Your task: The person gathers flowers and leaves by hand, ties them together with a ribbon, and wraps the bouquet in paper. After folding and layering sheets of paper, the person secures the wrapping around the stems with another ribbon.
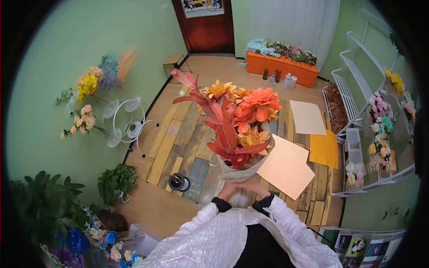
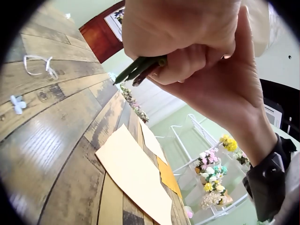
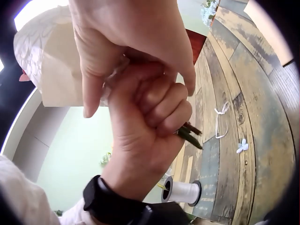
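Note:
In the head view, a bouquet (image 1: 241, 120) of red and orange flowers stands upright in pale wrapping (image 1: 237, 173). Both hands meet at its narrow base. The left hand (image 1: 228, 191) has its fingers curled tightly round the stems; cut stem ends (image 3: 190, 136) stick out below that fist (image 3: 150, 117) in the right wrist view. Around the gathered wrapping (image 3: 63, 70), just above it, the right hand (image 3: 133, 30) curves with its thumb on one side and fingers on the other. Green and brown stem ends (image 2: 140, 69) also show under the left hand (image 2: 183, 28) in the left wrist view.
A ribbon spool (image 1: 178, 182) stands on the wooden table (image 1: 208, 176). Peach paper (image 1: 286, 167), a cream sheet (image 1: 308, 117) and a yellow sheet (image 1: 324, 149) lie on the right. A white ribbon loop (image 3: 220, 122) and a small pale flower (image 3: 242, 146) lie on the planks.

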`<action>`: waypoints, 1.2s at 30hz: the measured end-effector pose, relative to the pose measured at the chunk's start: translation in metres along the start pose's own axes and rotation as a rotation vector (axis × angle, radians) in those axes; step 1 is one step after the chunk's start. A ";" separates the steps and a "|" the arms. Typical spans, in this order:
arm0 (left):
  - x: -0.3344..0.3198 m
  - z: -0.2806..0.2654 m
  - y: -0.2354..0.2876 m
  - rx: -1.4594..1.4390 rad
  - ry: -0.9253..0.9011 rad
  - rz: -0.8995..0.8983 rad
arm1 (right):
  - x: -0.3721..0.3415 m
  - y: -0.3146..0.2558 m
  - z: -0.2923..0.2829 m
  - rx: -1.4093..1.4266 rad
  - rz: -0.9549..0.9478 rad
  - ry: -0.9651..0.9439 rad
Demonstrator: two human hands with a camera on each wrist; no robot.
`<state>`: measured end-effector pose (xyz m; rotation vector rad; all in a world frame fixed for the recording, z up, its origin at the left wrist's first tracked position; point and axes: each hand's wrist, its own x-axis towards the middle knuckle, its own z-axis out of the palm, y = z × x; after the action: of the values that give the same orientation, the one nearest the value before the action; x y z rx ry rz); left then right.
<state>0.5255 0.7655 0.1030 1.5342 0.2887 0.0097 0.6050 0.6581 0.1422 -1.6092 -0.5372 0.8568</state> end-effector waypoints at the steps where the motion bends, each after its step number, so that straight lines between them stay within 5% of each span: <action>1: -0.008 -0.004 0.007 0.023 -0.005 -0.147 | 0.005 0.001 0.003 -0.131 0.124 -0.110; 5: -0.004 -0.027 -0.024 -0.157 0.130 0.066 | 0.019 -0.034 0.015 -0.078 0.046 -0.280; 7: 0.005 -0.041 -0.008 0.054 0.423 0.353 | 0.045 -0.022 0.026 0.176 -0.178 -0.476; 8: 0.006 -0.051 0.002 0.060 0.439 0.348 | 0.053 -0.020 0.028 0.181 -0.177 -0.493; 10: -0.003 -0.071 0.032 -0.322 0.392 -0.149 | 0.063 -0.015 0.025 0.403 -0.085 -0.333; 14: -0.006 -0.103 0.015 -0.453 0.535 -0.194 | 0.081 0.042 0.001 0.377 0.112 -0.128; 16: -0.012 -0.113 0.015 -0.575 0.526 -0.176 | 0.086 0.084 0.001 -0.192 0.114 0.088; 19: -0.022 -0.108 0.023 -0.599 0.596 -0.174 | 0.085 0.095 0.015 -0.504 -0.062 0.141; 23: -0.031 -0.103 0.019 -0.555 0.682 -0.189 | 0.107 0.090 0.044 -0.547 -0.157 0.158; 25: -0.033 -0.100 0.013 -0.508 0.719 -0.239 | 0.124 0.083 0.056 -0.905 -0.426 0.217; 34: -0.047 -0.102 0.018 -0.621 0.637 -0.354 | 0.153 0.131 0.093 -1.325 -0.418 0.008; 36: -0.042 -0.102 0.014 -0.616 0.589 -0.377 | 0.141 0.124 0.080 -1.088 -0.347 -0.014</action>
<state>0.4681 0.8586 0.1234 0.8184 0.9475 0.2346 0.6174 0.7864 -0.0159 -2.3531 -1.4014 0.2787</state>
